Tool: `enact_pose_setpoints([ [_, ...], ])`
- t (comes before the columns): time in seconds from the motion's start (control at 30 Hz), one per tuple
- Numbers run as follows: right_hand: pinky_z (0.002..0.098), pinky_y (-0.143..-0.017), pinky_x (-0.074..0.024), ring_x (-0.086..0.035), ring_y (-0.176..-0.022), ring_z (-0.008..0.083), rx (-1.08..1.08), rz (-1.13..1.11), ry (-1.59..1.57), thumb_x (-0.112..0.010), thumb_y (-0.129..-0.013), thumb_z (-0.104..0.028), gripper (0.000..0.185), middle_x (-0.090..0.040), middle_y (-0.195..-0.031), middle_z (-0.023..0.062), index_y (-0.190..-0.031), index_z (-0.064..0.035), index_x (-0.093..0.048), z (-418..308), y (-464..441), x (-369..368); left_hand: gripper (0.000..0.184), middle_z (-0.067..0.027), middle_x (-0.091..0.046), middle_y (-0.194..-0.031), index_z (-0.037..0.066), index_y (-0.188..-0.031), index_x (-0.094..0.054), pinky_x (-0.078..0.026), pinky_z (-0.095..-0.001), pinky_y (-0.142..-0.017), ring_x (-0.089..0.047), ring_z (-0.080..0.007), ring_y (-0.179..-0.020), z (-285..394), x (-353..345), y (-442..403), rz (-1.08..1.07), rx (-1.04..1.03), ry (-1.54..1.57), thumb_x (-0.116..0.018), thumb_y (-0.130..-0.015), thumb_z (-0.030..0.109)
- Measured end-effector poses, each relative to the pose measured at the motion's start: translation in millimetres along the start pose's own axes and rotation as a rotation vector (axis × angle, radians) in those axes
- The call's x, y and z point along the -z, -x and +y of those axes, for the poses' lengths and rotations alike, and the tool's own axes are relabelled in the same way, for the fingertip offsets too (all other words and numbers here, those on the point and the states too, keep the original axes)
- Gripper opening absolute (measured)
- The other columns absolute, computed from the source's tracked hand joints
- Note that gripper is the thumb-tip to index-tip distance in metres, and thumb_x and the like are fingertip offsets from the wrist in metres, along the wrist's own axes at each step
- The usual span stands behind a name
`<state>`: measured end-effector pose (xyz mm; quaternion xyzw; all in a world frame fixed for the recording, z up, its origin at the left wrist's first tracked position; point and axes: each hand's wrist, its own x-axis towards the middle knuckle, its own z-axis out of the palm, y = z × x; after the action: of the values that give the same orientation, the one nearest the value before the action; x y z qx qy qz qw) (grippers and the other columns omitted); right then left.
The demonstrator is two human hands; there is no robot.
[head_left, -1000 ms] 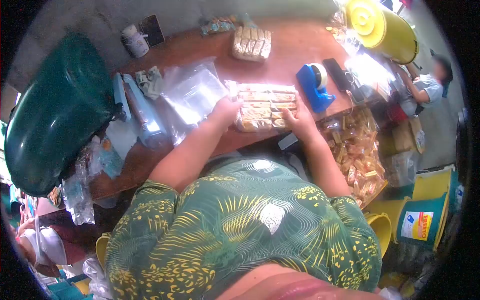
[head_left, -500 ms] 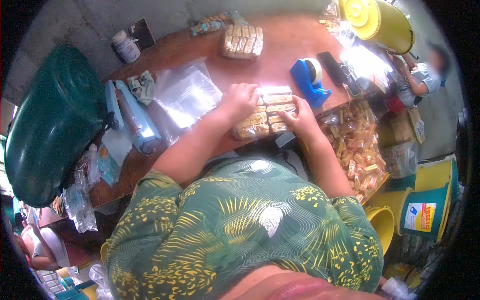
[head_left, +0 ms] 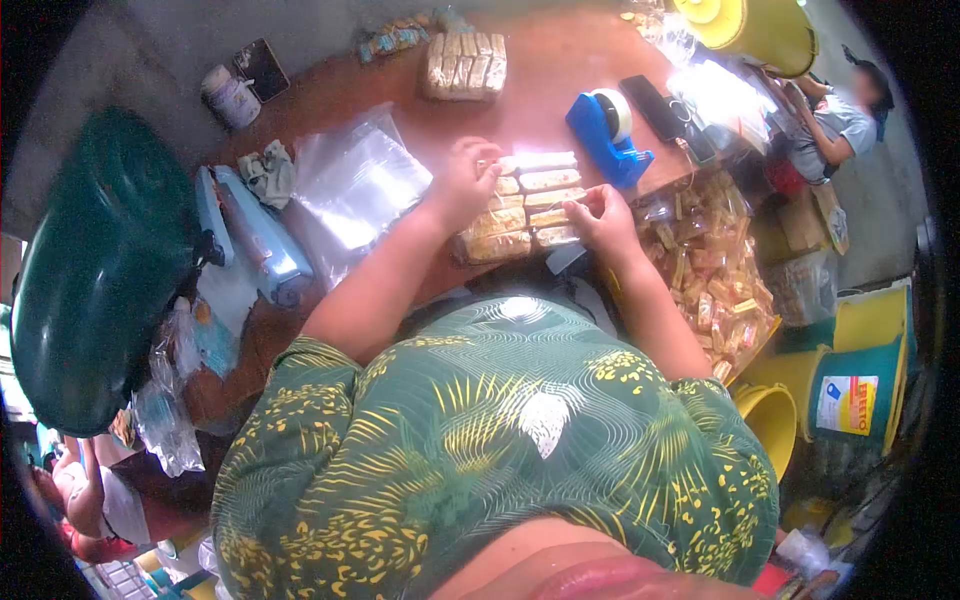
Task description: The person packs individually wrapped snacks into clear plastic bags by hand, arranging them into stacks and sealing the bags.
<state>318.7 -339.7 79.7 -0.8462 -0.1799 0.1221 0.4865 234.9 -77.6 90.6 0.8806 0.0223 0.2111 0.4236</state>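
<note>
A clear plastic pack of wrapped bars in two columns [head_left: 528, 215] lies near the table's front edge. My left hand [head_left: 465, 185] is at its upper left corner, fingers pinched together; what they hold is too small to make out. At the pack's right side my right hand [head_left: 604, 222] has thumb and forefinger closed on the edge of the pack. A stack of clear plastic bags [head_left: 362, 185] lies left of my left hand. Behind the pack stands another filled pack [head_left: 466, 67]. A blue tape dispenser [head_left: 610, 138] sits to the right.
A blue sealer [head_left: 262, 235] and a green tub [head_left: 105, 270] are at the left. Many loose wrapped bars [head_left: 710, 275] lie at the right, below a phone [head_left: 650, 107]. Yellow buckets [head_left: 770, 420] stand lower right. One person [head_left: 840, 125] is at the right, another [head_left: 100, 500] lower left.
My left hand has moved from the pack's left end to its upper left corner, now pinched. My right hand has stayed at the right side. The whole view has shifted slightly.
</note>
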Motion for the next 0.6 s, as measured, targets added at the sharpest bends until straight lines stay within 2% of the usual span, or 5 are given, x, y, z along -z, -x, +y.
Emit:
enact_pose_setpoints([
  [0.1, 0.0345, -0.086, -0.0527, -0.062, -0.093, 0.0209, 0.105, 0.034, -0.03, -0.079, -0.087, -0.035, 0.052, -0.065, -0.106, 0.0141, -0.115, 0.0046, -0.06, 5, 0, -1, 0.057, -0.0225, -0.054, -0.133, -0.001, -0.142, -0.047, -0.041, -0.0439, -0.111, -0.05, -0.0332, -0.129, -20, -3, 28, 0.383, 0.048, -0.13, -0.068, -0.093, 0.018],
  [0.27, 0.0336, -0.085, -0.0525, -0.063, -0.094, 0.0208, 0.161, 0.049, -0.056, -0.075, -0.09, -0.034, 0.05, -0.065, -0.106, 0.015, -0.117, 0.0053, -0.06, 17, 7, -10, 0.055, -0.0144, -0.061, -0.116, -0.005, -0.141, -0.044, -0.052, -0.0376, -0.096, -0.062, -0.0263, -0.111, 11, 12, 83, 0.052, 0.5, 0.652, -0.066, -0.097, 0.019],
  [0.37, 0.0336, -0.085, -0.0528, -0.064, -0.096, 0.0207, 0.121, -0.075, -0.058, -0.074, -0.091, -0.034, 0.051, -0.066, -0.106, 0.0152, -0.12, 0.0055, -0.06, 11, 8, -13, 0.046, -0.0116, -0.064, -0.103, -0.005, -0.137, -0.05, -0.053, -0.0344, -0.088, -0.062, -0.0208, -0.092, 9, 30, 63, -0.019, 0.871, 0.548, -0.063, -0.1, 0.02],
  [0.4, 0.0335, -0.085, -0.0529, -0.064, -0.096, 0.0205, 0.09, -0.142, -0.068, -0.074, -0.092, -0.034, 0.051, -0.066, -0.107, 0.0153, -0.12, 0.0054, -0.06, 8, 6, -6, 0.039, -0.0074, -0.064, -0.093, -0.004, -0.132, -0.057, -0.052, -0.0308, -0.081, -0.059, -0.0158, -0.081, 16, 28, 61, 0.209, 0.738, 0.834, -0.058, -0.102, 0.02],
  [0.6, 0.0353, -0.092, -0.0503, -0.061, -0.111, 0.0206, 0.336, -0.042, -0.096, -0.078, -0.089, -0.037, 0.06, -0.06, -0.129, 0.0158, -0.133, -0.0001, -0.058, -54, 20, 32, 0.036, -0.0025, -0.07, -0.111, 0.001, -0.135, -0.061, -0.051, -0.027, -0.079, -0.062, -0.0098, -0.091, 54, 131, 14, -0.384, 0.397, 0.829, -0.058, -0.102, 0.016],
])
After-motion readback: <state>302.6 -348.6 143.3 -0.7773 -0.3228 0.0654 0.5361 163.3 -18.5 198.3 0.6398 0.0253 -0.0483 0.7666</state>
